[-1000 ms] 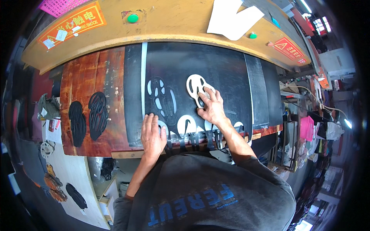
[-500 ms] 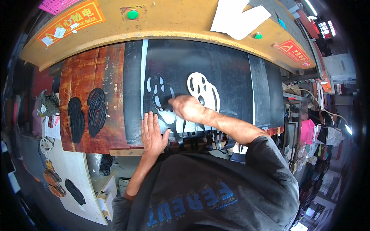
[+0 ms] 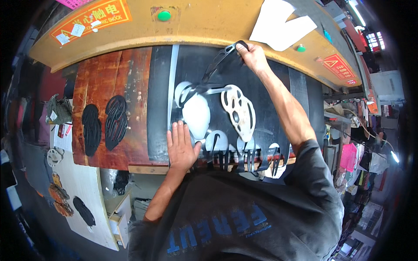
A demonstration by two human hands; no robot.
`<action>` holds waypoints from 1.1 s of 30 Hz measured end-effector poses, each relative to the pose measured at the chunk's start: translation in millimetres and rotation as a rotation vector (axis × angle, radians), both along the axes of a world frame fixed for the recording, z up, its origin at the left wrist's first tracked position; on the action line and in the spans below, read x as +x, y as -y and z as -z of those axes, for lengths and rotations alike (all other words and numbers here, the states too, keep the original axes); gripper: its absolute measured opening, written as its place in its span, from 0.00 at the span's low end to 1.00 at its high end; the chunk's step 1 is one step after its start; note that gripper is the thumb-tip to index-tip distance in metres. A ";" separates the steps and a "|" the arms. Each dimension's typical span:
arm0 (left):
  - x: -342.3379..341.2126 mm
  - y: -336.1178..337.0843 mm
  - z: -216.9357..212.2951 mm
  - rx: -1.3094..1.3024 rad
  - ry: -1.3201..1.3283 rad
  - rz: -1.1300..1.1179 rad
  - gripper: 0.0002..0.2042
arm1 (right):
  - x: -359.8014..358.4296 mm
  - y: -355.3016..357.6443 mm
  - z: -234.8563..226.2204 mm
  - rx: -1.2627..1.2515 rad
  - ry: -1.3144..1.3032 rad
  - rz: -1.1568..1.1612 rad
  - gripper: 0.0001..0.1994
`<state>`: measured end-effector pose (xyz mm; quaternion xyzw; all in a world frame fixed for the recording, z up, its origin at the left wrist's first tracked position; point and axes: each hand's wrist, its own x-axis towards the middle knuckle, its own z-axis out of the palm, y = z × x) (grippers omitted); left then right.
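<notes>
Two hands share the work: the left hand (image 3: 180, 145), fingers flat and together, presses the black rubber sheet (image 3: 265, 126) down near the bench's (image 3: 109, 87) front edge, while the right hand (image 3: 252, 56), which was low on the sheet a second ago, has risen to the far edge, fist closed around a black strappy cut-out piece (image 3: 217, 67). Peeling it out has exposed white openings beneath, so that piece now looks freed.
</notes>
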<state>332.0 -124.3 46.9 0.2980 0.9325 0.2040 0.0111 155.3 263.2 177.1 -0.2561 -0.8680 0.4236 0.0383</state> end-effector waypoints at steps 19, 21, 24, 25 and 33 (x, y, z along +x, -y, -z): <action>-91.0 2.3 -54.8 0.530 0.353 -0.245 0.30 | 85.5 88.2 -78.2 -0.216 -0.008 -0.713 0.14; -127.5 -10.9 -62.7 0.573 0.339 -0.217 0.30 | 98.9 96.2 -78.7 -0.289 0.019 -0.735 0.13; -172.1 -33.0 -64.9 0.384 0.435 -0.017 0.23 | 116.6 100.7 -73.5 -0.330 0.002 -0.741 0.13; -183.1 -36.7 -63.7 0.284 0.518 0.077 0.21 | 120.3 98.4 -69.9 -0.289 -0.051 -0.772 0.12; -207.5 -28.4 -48.0 0.840 1.238 -0.120 0.14 | 121.7 105.4 10.5 -1.392 0.158 -0.442 0.29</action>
